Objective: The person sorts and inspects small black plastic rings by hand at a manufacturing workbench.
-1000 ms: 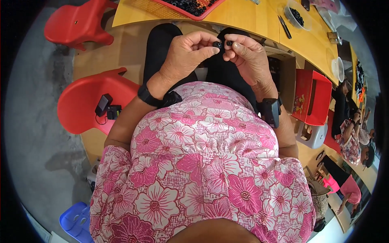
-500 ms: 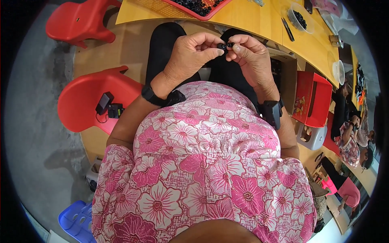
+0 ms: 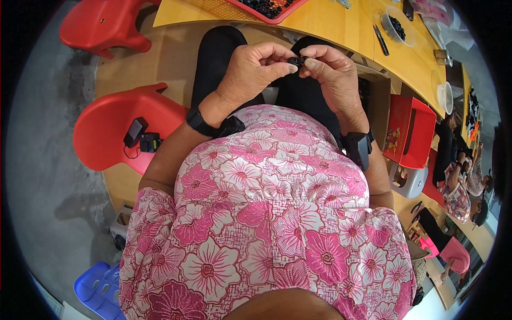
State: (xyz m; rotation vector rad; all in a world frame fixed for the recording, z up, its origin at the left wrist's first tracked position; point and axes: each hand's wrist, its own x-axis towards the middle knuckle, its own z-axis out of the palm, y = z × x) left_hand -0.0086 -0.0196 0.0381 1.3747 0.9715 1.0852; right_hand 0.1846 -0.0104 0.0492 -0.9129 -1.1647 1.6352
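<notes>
Above my lap, my left hand (image 3: pixel 249 70) pinches a small black round part (image 3: pixel 294 61) between thumb and fingertips. My right hand (image 3: pixel 337 76) pinches another small black part (image 3: pixel 302 60), mostly covered by its fingers. The two pieces meet or nearly meet; their exact contact is too small to make out. Beyond my hands, a red tray (image 3: pixel 275 21) of loose black parts lies on the yellow table (image 3: pixel 341 33). To its right is a clear plastic bowl (image 3: pixel 409 39) containing similar black parts.
A dark slim tool (image 3: pixel 381 40) lies beside the bowl. Red chairs (image 3: pixel 101 128) stand at my left, one carrying black devices (image 3: pixel 140 136). Under the table's right side are a cardboard box (image 3: pixel 377 90) and a red box (image 3: pixel 408 130). Other people (image 3: pixel 456 186) sit far right.
My hands have drawn slightly closer, bringing the two black parts together. The surroundings have shifted slightly in the picture.
</notes>
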